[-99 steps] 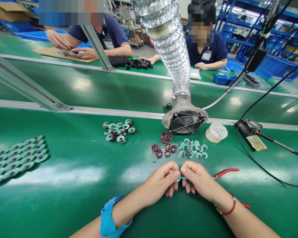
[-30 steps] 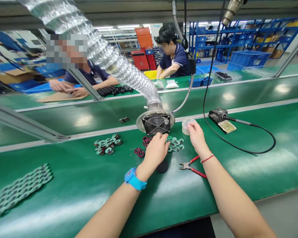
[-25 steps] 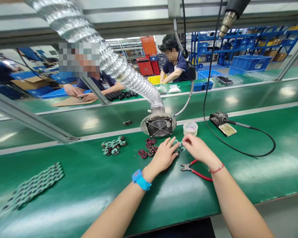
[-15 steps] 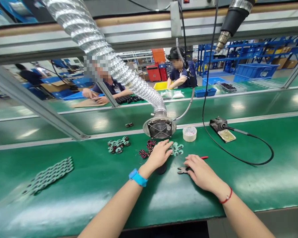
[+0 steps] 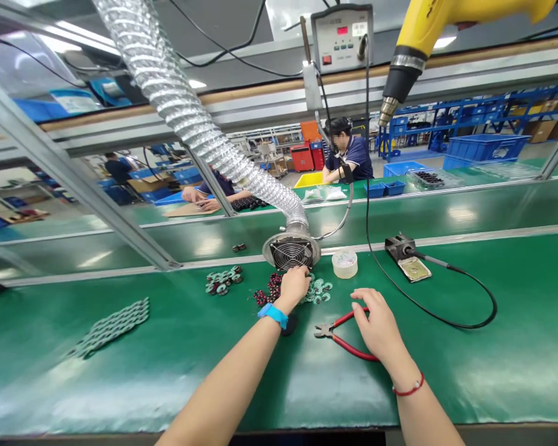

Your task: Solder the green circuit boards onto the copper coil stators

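1. Green rings (image 5: 318,289): loose heap on counter (image 5: 506,365), toward far edge, right at left hand's fingertips; part of heap hidden by that hand.
2. Left hand (image 5: 296,285): fingers bent down at heap's left side; cannot tell if it grips a ring. Blue wristband (image 5: 273,314) on wrist.
3. Right hand (image 5: 376,319): loose, fingers spread, nothing seen in grasp; sits nearer counter's near edge than heap, to its right. Red bracelet (image 5: 409,387) on wrist.
4. Red-handled pliers (image 5: 348,350): lying spread, partly under right hand; contact unclear.
5. Counter: green, shiny, metal rail along far edge; second green surface beyond rail. Workshop behind, blue shelving (image 5: 493,114), blue bins (image 5: 486,148).
6. Co-worker (image 5: 360,158) in dark shirt across the way, by yellow bin (image 5: 309,180); another person's hands (image 5: 199,198) visible further left.
7. Red rings (image 5: 263,297): just left of left hand. Dark disc (image 5: 289,326) partly hidden below its wrist.
8. Second ring cluster (image 5: 223,280) further left near far edge; ring sheet (image 5: 114,325) toward counter's left end.
9. Fan (image 5: 292,254) on silver duct (image 5: 204,130) stands at far edge just behind left hand. Tape roll (image 5: 345,265) right of it; soldering stand (image 5: 400,246) further right, black cable looping over counter.
10. Yellow heat gun (image 5: 416,46) hangs overhead, well above counter, beside control box (image 5: 343,37).
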{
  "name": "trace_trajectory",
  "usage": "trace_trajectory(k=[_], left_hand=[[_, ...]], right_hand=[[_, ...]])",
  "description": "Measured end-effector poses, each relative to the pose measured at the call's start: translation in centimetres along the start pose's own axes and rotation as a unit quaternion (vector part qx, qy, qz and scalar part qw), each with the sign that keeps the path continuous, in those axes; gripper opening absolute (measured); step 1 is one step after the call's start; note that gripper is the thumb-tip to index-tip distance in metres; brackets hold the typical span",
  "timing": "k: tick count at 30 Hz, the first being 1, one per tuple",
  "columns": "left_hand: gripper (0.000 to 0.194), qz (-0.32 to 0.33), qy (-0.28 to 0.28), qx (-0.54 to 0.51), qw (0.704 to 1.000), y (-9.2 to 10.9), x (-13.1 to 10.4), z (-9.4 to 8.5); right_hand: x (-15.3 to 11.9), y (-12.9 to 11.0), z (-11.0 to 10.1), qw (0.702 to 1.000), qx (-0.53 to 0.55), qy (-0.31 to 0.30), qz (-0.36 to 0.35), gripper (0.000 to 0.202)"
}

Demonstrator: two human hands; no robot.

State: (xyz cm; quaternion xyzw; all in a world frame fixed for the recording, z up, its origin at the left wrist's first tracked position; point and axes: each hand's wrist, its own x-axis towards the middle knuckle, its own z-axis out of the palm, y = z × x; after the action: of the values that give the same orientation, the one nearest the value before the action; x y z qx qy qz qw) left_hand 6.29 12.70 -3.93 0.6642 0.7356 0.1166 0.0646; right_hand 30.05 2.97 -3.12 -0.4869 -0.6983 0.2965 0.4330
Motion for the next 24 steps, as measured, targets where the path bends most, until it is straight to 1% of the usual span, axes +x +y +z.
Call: trace_trajectory(k=[2, 4, 7, 10, 11, 13, 15, 17, 21, 24], left_hand=[[0.034, -0.012, -0.014, -0.026, 0.999, -0.3, 0.3, -0.3], [0.035, -0.018, -0.032, -0.059, 0.998, -0.7, 0.3, -0.7], [0.036, -0.02, -0.064, -0.111, 0.992, -1.4, -0.4, -1.2], [0.035, -0.022, -0.096, -0.146, 0.984, -2.1, -1.3, -1.6], [0.035, -0.025, -0.102, -0.151, 0.983, -2.3, -1.6, -1.8], [0.035, -0.031, -0.104, -0.152, 0.982, -2.6, -1.9, -2.0], [0.035, -0.033, -0.1, -0.141, 0.984, -3.0, -2.1, -2.3], [0.035, -0.029, -0.098, -0.122, 0.987, -3.2, -2.1, -2.5], [0.034, 0.003, -0.085, -0.082, 0.993, -3.3, -2.5, -2.8], [0.031, 0.036, -0.063, -0.054, 0.996, -3.0, -3.2, -3.0]], right_hand=[[0.0, -0.1, -0.4, 0.999, 0.042, -0.003, 0.022, 0.023], [0.3, 0.2, -1.2, 0.995, 0.082, -0.009, 0.054, 0.025], [1.7, 1.4, -3.2, 0.984, 0.138, -0.027, 0.111, 0.029], [3.7, 2.9, -5.4, 0.969, 0.18, -0.049, 0.165, 0.033], [4.4, 3.4, -5.9, 0.965, 0.187, -0.043, 0.178, 0.034], [5.2, 4.4, -6.6, 0.963, 0.191, -0.009, 0.192, 0.037], [5.4, 5.1, -6.7, 0.962, 0.193, 0.019, 0.193, 0.041], [4.9, 5.7, -6.5, 0.962, 0.19, 0.027, 0.194, 0.042], [3.7, 6.4, -5.9, 0.963, 0.175, 0.019, 0.205, 0.042], [3.5, 6.9, -6.1, 0.964, 0.158, 0.017, 0.211, 0.044]])
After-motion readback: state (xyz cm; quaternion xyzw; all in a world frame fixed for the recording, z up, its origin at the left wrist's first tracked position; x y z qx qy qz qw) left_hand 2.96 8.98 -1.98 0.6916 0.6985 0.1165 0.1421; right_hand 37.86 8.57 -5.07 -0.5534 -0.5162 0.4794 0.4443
